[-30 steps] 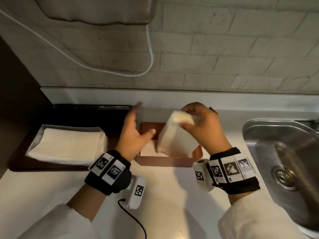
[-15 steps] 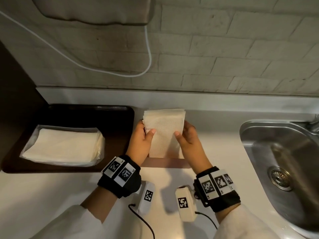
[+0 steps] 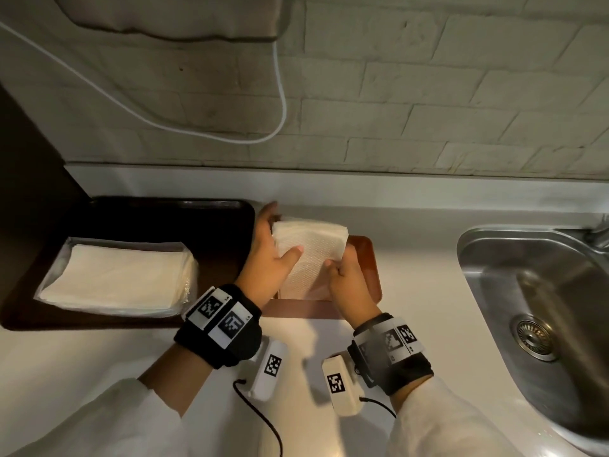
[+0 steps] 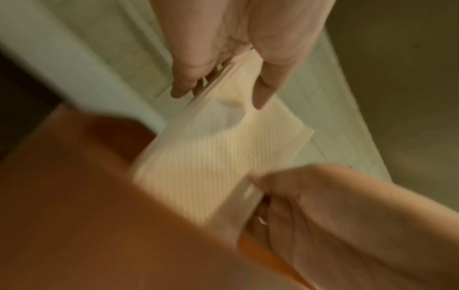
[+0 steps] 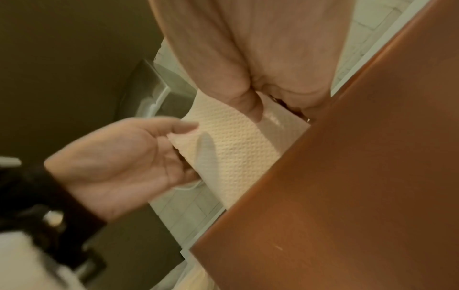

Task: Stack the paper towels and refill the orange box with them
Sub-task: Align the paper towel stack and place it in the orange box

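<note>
Both hands hold a stack of white embossed paper towels [image 3: 309, 258] by its side edges. The stack leans back toward the wall and its lower end is inside the orange box [image 3: 367, 258], which stands on the counter. My left hand [image 3: 273, 255] grips the left edge, thumb on the front face and fingers behind. Pinching the right edge low down is my right hand [image 3: 346, 275]. The left wrist view shows the towels [image 4: 223, 149] between left hand [image 4: 216, 84] and right hand [image 4: 310, 196], above the box [image 4: 87, 215]. In the right wrist view the towels [image 5: 233, 143] dip behind the box wall [image 5: 360, 176].
A second stack of towels in clear wrap [image 3: 122, 278] lies on a dark tray [image 3: 197, 219] left of the box. A steel sink [image 3: 543, 291] is sunk into the counter at the right. A white cable [image 3: 280, 103] hangs on the brick wall behind.
A second ago only the right hand held the stack, with the left hand open. Both hands then took it upright above the box, and now it is lower and tilted into the box.
</note>
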`<state>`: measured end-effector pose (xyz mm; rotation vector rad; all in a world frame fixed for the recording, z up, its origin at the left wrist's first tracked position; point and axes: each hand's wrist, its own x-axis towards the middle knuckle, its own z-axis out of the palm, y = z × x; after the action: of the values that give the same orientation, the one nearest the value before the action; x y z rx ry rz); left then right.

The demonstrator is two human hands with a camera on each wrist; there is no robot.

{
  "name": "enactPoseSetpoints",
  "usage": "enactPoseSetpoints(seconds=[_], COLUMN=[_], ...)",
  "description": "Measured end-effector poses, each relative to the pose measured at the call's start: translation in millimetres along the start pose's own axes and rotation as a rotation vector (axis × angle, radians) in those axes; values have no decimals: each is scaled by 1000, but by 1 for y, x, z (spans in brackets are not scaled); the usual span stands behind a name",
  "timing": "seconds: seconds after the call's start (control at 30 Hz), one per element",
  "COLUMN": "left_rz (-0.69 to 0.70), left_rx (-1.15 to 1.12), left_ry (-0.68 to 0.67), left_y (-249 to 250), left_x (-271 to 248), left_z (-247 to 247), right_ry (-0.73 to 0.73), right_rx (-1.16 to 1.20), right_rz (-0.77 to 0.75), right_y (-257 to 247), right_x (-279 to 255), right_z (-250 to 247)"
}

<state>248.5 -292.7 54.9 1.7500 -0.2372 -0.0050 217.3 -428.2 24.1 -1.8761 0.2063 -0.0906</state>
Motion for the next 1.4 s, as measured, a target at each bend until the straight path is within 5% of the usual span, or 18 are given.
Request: enactPoseSetpoints(seconds=[0.17, 0.23, 0.37, 0.53, 0.7, 0.83, 0.93, 1.1, 1.4], left_rz=[297, 287, 190, 238, 286, 143, -1, -54, -148], left_rx=[682, 899, 968, 871, 499, 259, 216, 370, 897], left_ry=[-324, -496, -703, -569, -169, 183, 288, 109, -330], left_y=[42, 53, 55, 59, 65, 47, 19, -15, -23], left_x=[31, 43, 45, 39, 36, 39, 35, 33, 33], left_z=[-14, -11, -3, -13, -38, -63, -65, -51, -27], right_ry=[10, 4, -13, -65, -118, -4, 27, 174, -18], right_rx=[-92, -92, -47, 15, -19, 45, 191, -133, -598], right_rz=[-43, -51, -73, -75, -10, -11, 23, -37, -119], right_y=[14, 17, 15, 8, 2, -4, -10, -18, 4], right_x=[1, 2, 2, 1, 6, 20, 30, 42, 47], right_z=[1, 0, 1, -3, -25, -61, -81, -88, -73])
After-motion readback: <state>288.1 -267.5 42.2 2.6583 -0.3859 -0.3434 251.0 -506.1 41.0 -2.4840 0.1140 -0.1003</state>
